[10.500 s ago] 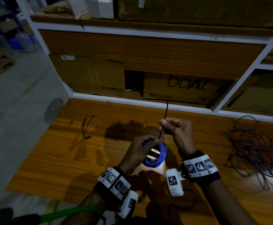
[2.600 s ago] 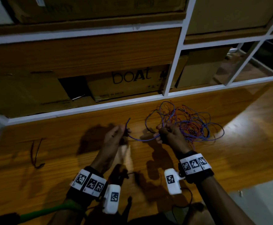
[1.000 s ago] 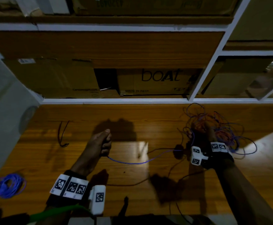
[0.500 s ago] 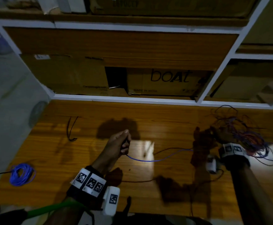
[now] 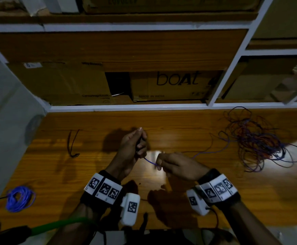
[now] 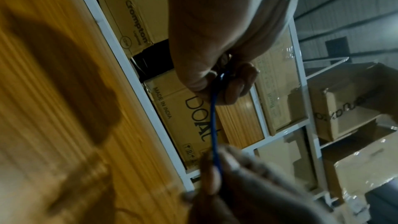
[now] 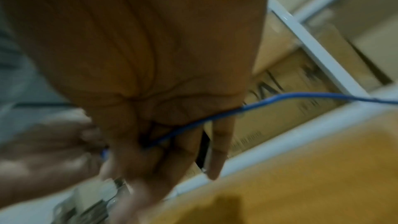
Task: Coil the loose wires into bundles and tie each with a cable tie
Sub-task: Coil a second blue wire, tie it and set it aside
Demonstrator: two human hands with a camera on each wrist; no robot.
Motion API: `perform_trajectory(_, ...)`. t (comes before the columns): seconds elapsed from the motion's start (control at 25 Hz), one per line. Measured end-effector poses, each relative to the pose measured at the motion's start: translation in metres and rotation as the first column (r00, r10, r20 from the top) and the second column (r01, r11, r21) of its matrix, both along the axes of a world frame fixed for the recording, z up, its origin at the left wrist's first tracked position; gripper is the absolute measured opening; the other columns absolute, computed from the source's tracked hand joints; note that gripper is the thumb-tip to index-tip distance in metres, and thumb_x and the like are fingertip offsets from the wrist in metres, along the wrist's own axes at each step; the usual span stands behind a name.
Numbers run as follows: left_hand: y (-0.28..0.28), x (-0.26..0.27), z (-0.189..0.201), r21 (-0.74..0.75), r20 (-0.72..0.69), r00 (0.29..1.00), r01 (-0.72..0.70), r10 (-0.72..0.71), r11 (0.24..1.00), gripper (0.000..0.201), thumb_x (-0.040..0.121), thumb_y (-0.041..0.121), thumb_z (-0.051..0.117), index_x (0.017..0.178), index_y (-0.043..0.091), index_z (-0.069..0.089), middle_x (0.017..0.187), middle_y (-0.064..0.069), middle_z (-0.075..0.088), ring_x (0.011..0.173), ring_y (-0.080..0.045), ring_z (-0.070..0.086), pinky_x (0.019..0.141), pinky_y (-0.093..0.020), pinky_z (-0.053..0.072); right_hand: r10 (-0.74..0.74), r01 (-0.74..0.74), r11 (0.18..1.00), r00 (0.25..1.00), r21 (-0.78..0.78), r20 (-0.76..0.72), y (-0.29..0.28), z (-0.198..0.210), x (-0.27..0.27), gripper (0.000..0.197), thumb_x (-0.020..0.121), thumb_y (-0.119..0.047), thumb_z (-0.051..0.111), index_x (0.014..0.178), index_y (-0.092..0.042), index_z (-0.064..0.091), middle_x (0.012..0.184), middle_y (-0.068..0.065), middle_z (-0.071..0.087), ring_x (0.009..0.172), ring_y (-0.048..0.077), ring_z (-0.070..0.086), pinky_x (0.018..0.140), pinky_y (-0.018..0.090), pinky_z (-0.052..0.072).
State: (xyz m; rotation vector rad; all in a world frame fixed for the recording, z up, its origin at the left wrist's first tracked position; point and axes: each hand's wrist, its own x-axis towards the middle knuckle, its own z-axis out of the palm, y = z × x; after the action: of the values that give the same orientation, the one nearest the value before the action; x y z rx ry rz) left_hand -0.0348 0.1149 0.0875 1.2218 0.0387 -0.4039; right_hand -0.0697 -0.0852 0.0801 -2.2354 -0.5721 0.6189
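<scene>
A thin blue wire (image 5: 150,161) runs between my two hands above the wooden table (image 5: 179,124). My left hand (image 5: 138,147) grips one end in curled fingers, seen close in the left wrist view as the blue wire (image 6: 214,125) leaving the fist. My right hand (image 5: 163,162) pinches the same wire a short way along; the blue wire (image 7: 215,120) crosses its palm and trails off right. It leads to a loose tangle of blue and red wires (image 5: 255,140) at the table's right. A tied blue coil (image 5: 18,198) lies at the near left.
A black cable tie (image 5: 72,144) lies on the table left of my hands. White-framed shelves (image 5: 130,107) at the back hold cardboard boxes, one marked boat (image 5: 177,85). Grey floor lies beyond the table's left edge.
My right hand has left the tangle and come left to the blue wire, close to my left hand. The left hand keeps its grip and has risen slightly.
</scene>
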Motion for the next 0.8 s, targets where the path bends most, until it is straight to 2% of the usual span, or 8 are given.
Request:
perform_trajectory(0.12,0.006,0.005,0.01,0.008,-0.022,0.999,0.032,-0.032,0.999,0.033,0.106,0.032,0.041,0.084,0.011,0.054,0.056,0.005,0.038,0.04,-0.006,0.03,0.039,-0.017,0.025,-0.067,0.071,0.997,0.993,0.042,-0.098,-0.008,-0.012,0.0,0.035,0.107,-0.03,0.046,0.076,-0.018,0.056,0.057,-0.026,0.055,0.054,-0.006,0.051,0.055,0.009,0.035)
perform_trajectory(0.28,0.014,0.003,0.019,0.051,-0.098,0.972,0.22,-0.215,0.974,0.036,0.105,0.031,0.042,0.082,0.008,0.056,0.053,0.001,0.038,0.034,-0.005,0.026,0.036,-0.017,0.018,-0.027,0.065,0.986,0.969,0.151,-0.244,-0.044,-0.035,0.0,0.042,0.105,-0.025,0.052,0.069,-0.003,0.048,0.059,-0.01,0.046,0.056,0.006,0.044,0.063,0.016,0.036)
perform_trajectory(0.32,0.015,0.001,0.02,0.076,-0.104,0.953,0.292,-0.284,0.953,0.036,0.105,0.03,0.042,0.081,0.007,0.058,0.051,0.0,0.039,0.033,-0.006,0.026,0.036,-0.02,0.016,-0.032,0.078,0.983,0.964,0.167,-0.263,-0.054,-0.038,0.002,0.039,0.104,-0.022,0.053,0.07,-0.003,0.05,0.06,-0.007,0.049,0.058,0.007,0.045,0.065,0.018,0.038)
perform_trajectory(0.44,0.013,-0.004,0.011,0.218,-0.114,0.853,0.522,-0.51,0.824,0.039,0.104,0.029,0.046,0.078,0.006,0.064,0.047,-0.002,0.048,0.032,-0.008,0.028,0.04,-0.026,0.014,-0.114,0.167,0.968,0.957,0.188,-0.266,-0.078,-0.041,0.009,0.026,0.1,-0.003,0.055,0.076,-0.01,0.06,0.061,-0.02,0.062,0.063,-0.007,0.056,0.068,0.013,0.042)
perform_trajectory(0.52,0.007,-0.007,-0.002,0.263,-0.18,0.801,0.599,-0.572,0.756,0.041,0.105,0.025,0.047,0.075,0.005,0.066,0.049,-0.005,0.057,0.03,-0.008,0.032,0.036,-0.021,0.019,-0.247,0.275,0.949,0.953,0.158,-0.173,-0.087,-0.044,0.02,0.014,0.097,-0.003,0.061,0.085,-0.001,0.067,0.073,-0.023,0.071,0.077,-0.011,0.064,0.073,0.016,0.047)
perform_trajectory(0.6,-0.003,-0.01,-0.017,0.353,-0.268,0.757,0.652,-0.596,0.671,0.042,0.105,0.025,0.048,0.074,0.005,0.069,0.058,-0.009,0.067,0.031,-0.009,0.039,0.036,-0.02,0.024,-0.35,0.347,0.936,0.936,0.066,0.047,-0.09,-0.049,0.033,0.007,0.094,-0.016,0.068,0.091,-0.015,0.075,0.088,-0.013,0.076,0.09,0.003,0.069,0.076,0.03,0.053)
perform_trajectory(0.68,-0.013,-0.011,-0.031,0.442,-0.358,0.757,0.653,-0.547,0.615,0.04,0.104,0.024,0.049,0.076,0.005,0.071,0.068,-0.012,0.073,0.036,-0.012,0.048,0.037,-0.02,0.029,-0.389,0.416,0.908,0.885,-0.058,0.257,-0.08,-0.046,0.037,0.007,0.092,-0.027,0.07,0.088,-0.031,0.073,0.08,-0.011,0.072,0.075,0.003,0.065,0.064,0.034,0.051)
perform_trajectory(0.8,-0.024,-0.012,-0.044,0.456,-0.416,0.841,0.523,-0.347,0.72,0.036,0.104,0.02,0.049,0.082,0.001,0.071,0.074,-0.011,0.075,0.046,-0.014,0.062,0.043,-0.019,0.042,-0.432,0.444,0.894,0.813,0.066,0.389,-0.053,-0.028,0.027,0.012,0.094,-0.034,0.068,0.085,-0.028,0.072,0.054,-0.019,0.057,0.053,-0.001,0.054,0.047,0.018,0.03)
